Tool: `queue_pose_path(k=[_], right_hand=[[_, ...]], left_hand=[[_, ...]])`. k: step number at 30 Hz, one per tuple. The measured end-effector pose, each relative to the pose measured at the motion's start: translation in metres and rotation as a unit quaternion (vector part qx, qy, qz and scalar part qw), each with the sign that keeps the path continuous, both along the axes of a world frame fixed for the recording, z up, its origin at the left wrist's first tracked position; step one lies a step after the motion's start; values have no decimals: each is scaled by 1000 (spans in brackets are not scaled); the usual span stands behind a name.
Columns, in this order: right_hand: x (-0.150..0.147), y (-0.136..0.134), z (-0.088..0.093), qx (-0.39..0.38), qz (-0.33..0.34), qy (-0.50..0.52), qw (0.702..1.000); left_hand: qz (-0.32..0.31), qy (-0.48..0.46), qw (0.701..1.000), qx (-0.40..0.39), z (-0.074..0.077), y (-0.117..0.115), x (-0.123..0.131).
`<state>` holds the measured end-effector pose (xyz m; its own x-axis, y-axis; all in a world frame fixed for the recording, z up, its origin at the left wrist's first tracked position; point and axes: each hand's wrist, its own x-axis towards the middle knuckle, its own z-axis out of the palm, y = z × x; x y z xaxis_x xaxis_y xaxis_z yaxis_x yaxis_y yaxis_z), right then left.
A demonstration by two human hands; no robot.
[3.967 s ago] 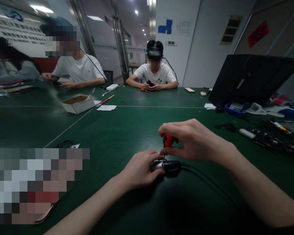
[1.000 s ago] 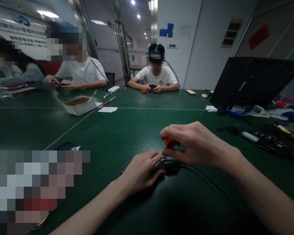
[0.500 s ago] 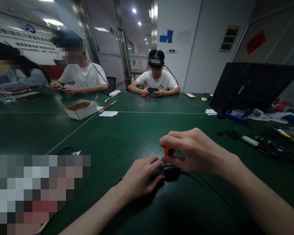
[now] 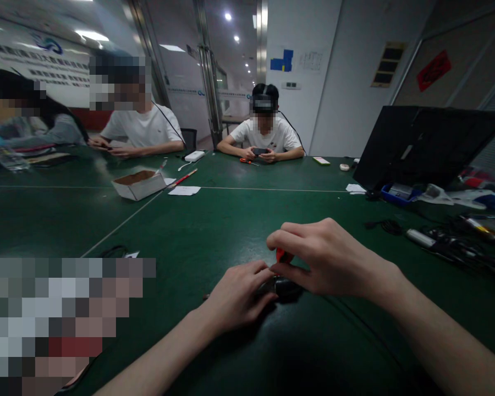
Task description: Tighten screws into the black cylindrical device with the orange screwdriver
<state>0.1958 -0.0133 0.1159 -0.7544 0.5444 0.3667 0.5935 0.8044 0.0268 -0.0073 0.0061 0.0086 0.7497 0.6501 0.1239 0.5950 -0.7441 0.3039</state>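
Observation:
My right hand (image 4: pixel 317 253) pinches the red-orange handle of what looks like a screwdriver (image 4: pixel 283 256) between thumb and fingers. Its lower part is hidden by my fingers. Just below, a black corded device (image 4: pixel 286 290) lies on the green table, and my left hand (image 4: pixel 243 291) is closed around its left part. The fingertips of both hands nearly meet above the device. A dark cable (image 4: pixel 355 316) runs from it toward the lower right. The device's exact kind cannot be made out.
A white open box (image 4: pixel 138 186) and paper (image 4: pixel 184 190) lie ahead left. A black monitor (image 4: pixel 421 148), blue tray (image 4: pixel 400 193) and tangled cables (image 4: pixel 470 242) are at right. Across the table a person (image 4: pixel 264 132) holds a dark object; two others sit at left. A blurred-out area covers the lower left.
My right hand has sunk very slightly and turned a little around the red-orange handle, less of which shows now. My left hand stays on the black device. The view has shifted slightly.

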Motion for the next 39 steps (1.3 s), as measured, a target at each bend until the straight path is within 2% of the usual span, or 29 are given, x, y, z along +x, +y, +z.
queue_pose_path(k=[4,9,11,20,28,31,37,39], right_hand=[[-1,-1,1,24,-5,-28,999],[0,-3,5,-65,5,10,998],[1,-2,5,-74,6,20,997],[3,2,1,13,-13,-17,1000],[5,0,3,-77,-7,18,997],[5,1,2,-59,-7,17,998],[4,2,2,31,-21,-21,999],[4,1,3,22,-22,-19,999]], left_hand=[[0,-15,1000,-2,1,-1,0],[-19,-7,1000,-3,2,1,0],[-21,-5,1000,-3,2,1,0],[-11,9,1000,15,-1,2,0],[-26,-15,1000,2,-2,3,-1],[-28,-14,999,4,-2,2,0],[-16,-3,1000,18,-2,1,0],[-17,-5,1000,19,-2,1,0]])
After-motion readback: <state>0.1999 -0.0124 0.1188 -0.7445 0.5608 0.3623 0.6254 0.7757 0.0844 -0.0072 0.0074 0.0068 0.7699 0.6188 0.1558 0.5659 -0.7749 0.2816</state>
